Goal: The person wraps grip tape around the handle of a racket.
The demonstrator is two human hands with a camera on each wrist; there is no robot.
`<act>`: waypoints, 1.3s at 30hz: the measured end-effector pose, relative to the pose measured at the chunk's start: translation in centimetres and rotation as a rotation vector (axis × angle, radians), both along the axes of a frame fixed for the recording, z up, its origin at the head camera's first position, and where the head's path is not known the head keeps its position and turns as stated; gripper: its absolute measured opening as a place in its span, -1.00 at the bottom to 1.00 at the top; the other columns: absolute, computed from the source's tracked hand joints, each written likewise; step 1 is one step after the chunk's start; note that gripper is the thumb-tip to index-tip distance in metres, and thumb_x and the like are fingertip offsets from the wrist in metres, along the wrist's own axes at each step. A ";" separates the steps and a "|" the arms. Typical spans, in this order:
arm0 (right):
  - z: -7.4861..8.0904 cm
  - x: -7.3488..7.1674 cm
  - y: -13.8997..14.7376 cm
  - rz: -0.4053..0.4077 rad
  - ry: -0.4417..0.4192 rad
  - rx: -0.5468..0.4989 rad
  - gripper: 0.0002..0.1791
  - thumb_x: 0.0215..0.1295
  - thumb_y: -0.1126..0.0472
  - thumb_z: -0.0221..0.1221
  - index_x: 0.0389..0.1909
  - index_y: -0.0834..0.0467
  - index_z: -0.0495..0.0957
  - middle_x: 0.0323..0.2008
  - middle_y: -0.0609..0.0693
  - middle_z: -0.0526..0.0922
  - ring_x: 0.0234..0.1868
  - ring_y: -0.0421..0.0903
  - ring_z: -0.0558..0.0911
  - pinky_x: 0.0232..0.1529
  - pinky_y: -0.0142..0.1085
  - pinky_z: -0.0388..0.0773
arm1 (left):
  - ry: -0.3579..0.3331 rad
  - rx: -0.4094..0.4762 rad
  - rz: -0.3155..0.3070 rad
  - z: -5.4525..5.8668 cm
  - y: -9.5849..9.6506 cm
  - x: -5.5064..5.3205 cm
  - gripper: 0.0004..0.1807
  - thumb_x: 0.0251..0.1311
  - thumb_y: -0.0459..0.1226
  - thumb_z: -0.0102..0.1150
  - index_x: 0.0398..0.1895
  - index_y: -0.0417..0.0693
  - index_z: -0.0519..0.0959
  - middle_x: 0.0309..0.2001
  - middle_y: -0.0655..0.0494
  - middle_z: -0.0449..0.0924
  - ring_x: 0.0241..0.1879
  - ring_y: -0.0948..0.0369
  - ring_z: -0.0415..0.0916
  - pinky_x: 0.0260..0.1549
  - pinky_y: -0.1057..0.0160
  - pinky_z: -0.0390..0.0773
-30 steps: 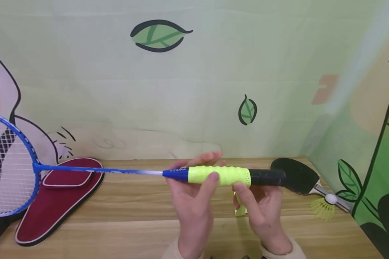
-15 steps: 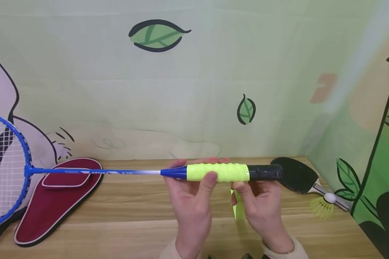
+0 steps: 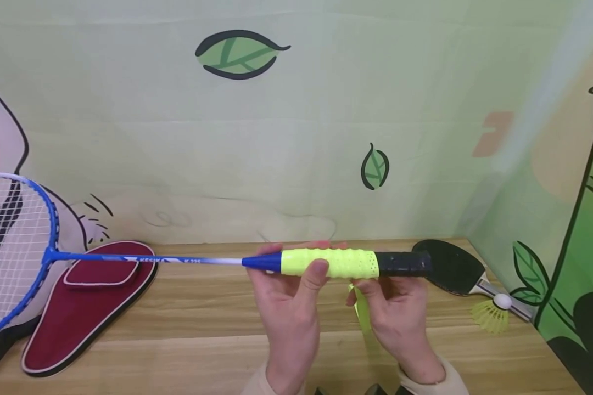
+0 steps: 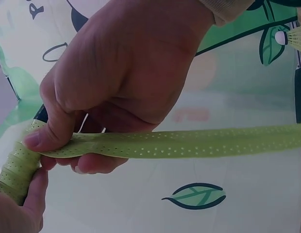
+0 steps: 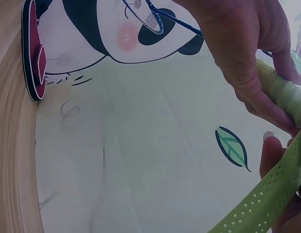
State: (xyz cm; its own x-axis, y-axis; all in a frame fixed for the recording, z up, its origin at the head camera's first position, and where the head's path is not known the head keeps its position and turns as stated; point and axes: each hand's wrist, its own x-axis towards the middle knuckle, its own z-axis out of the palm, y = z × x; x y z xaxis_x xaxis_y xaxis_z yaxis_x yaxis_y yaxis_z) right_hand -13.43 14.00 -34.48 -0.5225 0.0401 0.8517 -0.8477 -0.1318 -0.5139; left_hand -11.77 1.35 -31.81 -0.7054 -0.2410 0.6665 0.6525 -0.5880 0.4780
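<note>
A maroon case (image 3: 86, 321) is lying on the table (image 3: 188, 359) to your left, and the shaft of the badminton racket (image 3: 262, 262) is passing in front of it in the head view; a black paddle (image 3: 449, 266) is resting at the far right, a yellow shuttlecock (image 3: 491, 315) is sitting by its handle, and the racket's black butt is overlapping the blade's edge from this view; a printed backdrop (image 3: 296, 109) is standing behind at the far side; you are seeing one case, one paddle, one shuttlecock, one racket and one tape strip; the racket is hovering above the table, its head pointing left; your left hand (image 3: 289, 315) is gripping its yellow-wrapped handle; your right hand (image 3: 400, 321) is pinching the perforated yellow tape (image 3: 362, 312) just beside the wrap.
</note>
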 end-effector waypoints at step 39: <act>0.0 -0.1 -0.1 0.089 0.108 -0.108 -0.75 0.17 0.49 0.27 -0.19 0.53 0.46 -0.30 0.10 0.65 -0.61 -0.11 0.55 -0.61 -0.37 0.57 | 0.067 -0.029 -0.018 0.2 -0.3 -0.1 -0.50 0.24 -0.58 0.10 0.08 -0.11 0.11 -0.18 -0.16 0.62 -0.20 -0.18 0.66 -0.16 0.01 0.68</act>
